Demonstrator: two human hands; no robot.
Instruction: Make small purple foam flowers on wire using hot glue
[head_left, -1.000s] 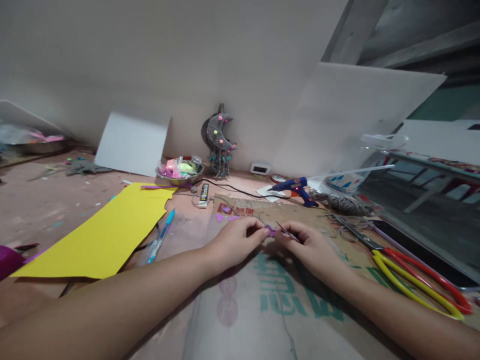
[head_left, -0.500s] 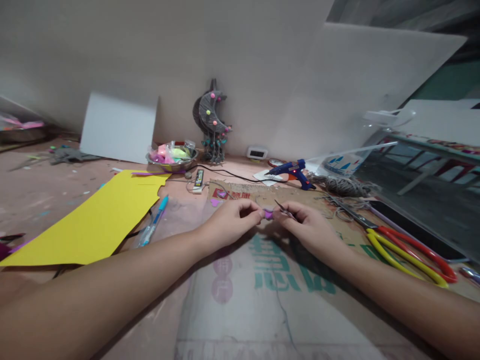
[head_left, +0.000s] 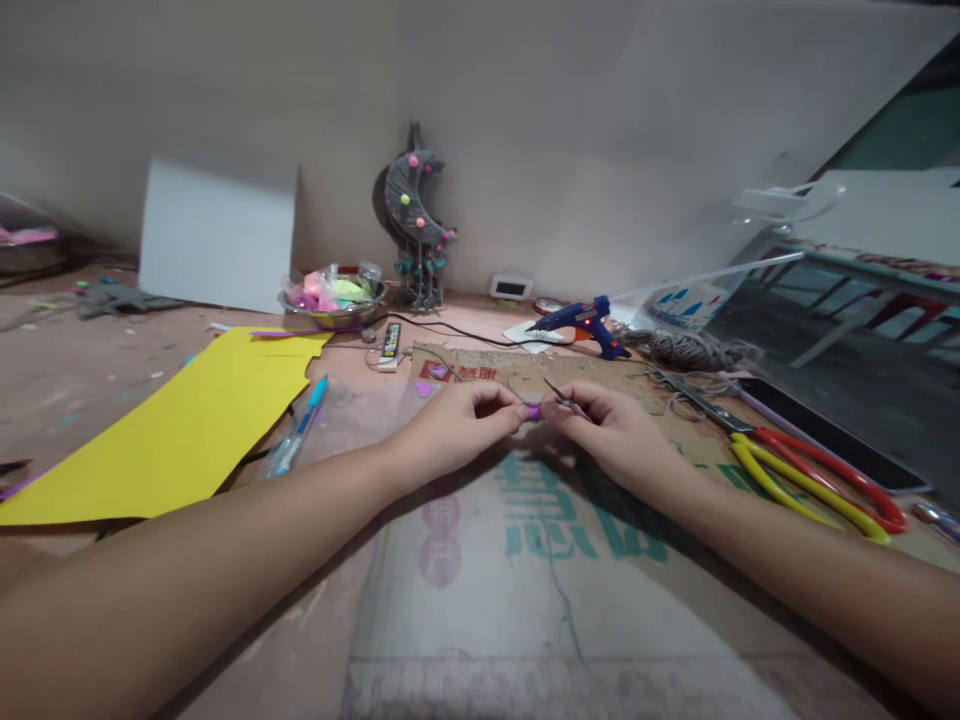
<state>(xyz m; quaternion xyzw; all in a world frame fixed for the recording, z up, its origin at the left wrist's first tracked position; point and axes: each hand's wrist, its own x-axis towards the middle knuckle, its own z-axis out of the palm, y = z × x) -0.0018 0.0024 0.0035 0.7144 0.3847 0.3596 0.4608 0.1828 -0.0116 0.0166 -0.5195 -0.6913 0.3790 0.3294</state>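
Note:
Over the cardboard, my left hand (head_left: 474, 425) pinches the left end of a small purple piece (head_left: 533, 412), with a thin grey strand curving just above it. My right hand (head_left: 611, 425) is closed at the piece's other end. It also holds a small, pointed metal tool (head_left: 564, 398), whose dark tip sticks up past the fingers; its kind is too small to make out. Fingertips hide most of the purple piece. Two little purple cutouts (head_left: 424, 388) lie beyond my left hand.
Printed cardboard (head_left: 480, 600) lies beneath my hands. To the right are red-and-yellow-handled scissors (head_left: 817, 480), a phone (head_left: 832, 435), grey yarn (head_left: 694, 350) and a blue glue gun (head_left: 581, 322). On the left are yellow sheet (head_left: 172, 430), a pen (head_left: 301, 425) and a metal bowl (head_left: 337, 318). A moon ornament (head_left: 409, 200) stands behind.
The whole view has shifted slightly, so things sit a little higher and mostly further left. Both hands keep their hold on the purple piece, with little visible change between them.

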